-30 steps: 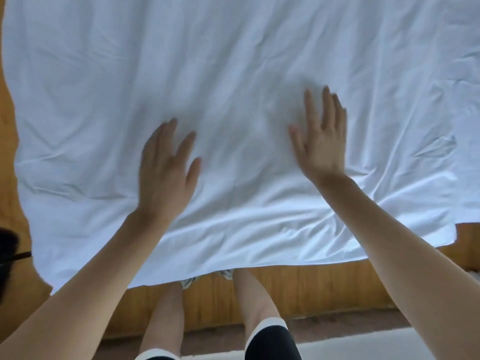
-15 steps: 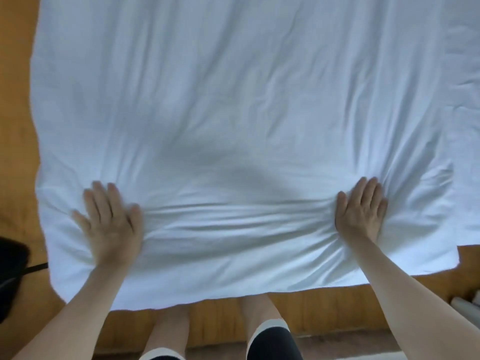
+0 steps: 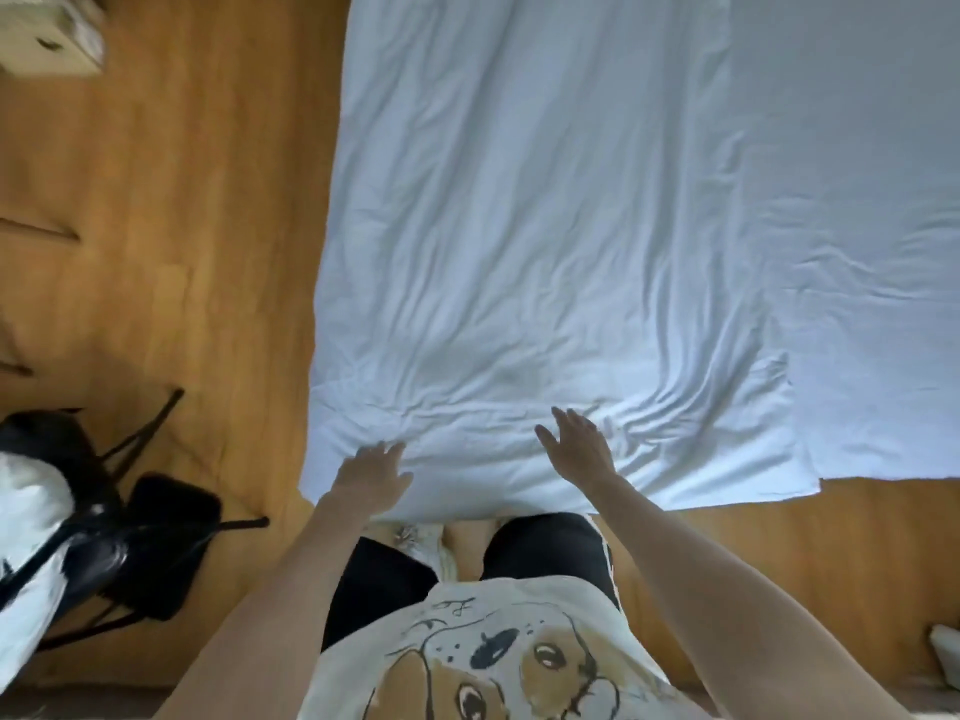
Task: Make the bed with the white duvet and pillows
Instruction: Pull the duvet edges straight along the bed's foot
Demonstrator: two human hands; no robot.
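White duvet (image 3: 545, 241) is spread flat over the bed, near edge hanging just past the wooden bed frame (image 3: 779, 553), creased mostly nr the hands. Left hand (image 3: 371, 478) and right hand (image 3: 576, 449) are held w/ fingers straight, nothing gripped; contact w/ the cloth can't be told for sure. Smoothing is best done w/ flat palms swept outward from centre, so folds are pushed to the edges, not bunched. No brand or readable writing is seen; only a dog print on the shirt (image 3: 498, 652).

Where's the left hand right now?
Head view, lower centre: left hand open over the duvet near its bottom-left corner, left of the right hand.
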